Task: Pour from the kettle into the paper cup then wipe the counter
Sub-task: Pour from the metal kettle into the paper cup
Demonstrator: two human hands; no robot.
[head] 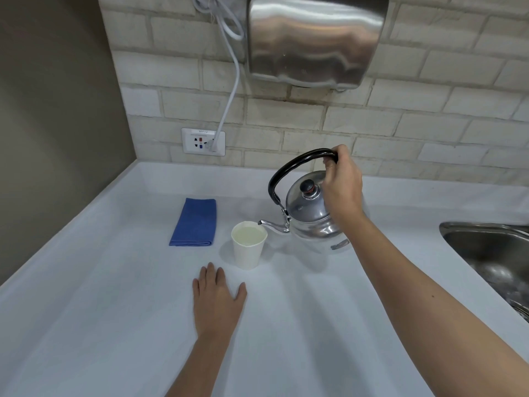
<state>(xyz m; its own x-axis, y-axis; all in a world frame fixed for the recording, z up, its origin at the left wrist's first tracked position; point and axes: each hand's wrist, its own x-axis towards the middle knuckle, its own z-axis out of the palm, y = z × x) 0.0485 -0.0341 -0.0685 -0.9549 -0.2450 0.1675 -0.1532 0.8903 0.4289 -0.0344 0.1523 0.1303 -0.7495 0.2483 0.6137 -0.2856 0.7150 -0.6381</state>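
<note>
Right hand (342, 184) clenched around the black arched handle of the steel kettle (312, 216), which is tilted with its spout (270, 224) at the rim of the white paper cup (248, 250); the cup stands upright on the white surface (114, 325) and holds pale liquid near its brim. Left hand (217, 299) released, lying flat and palm-down on the surface just in front of the cup, touching neither cup nor kettle. A folded blue cloth (196, 222) lies left of the cup, and a steel sink (492, 253) is set into the surface at far right.
</note>
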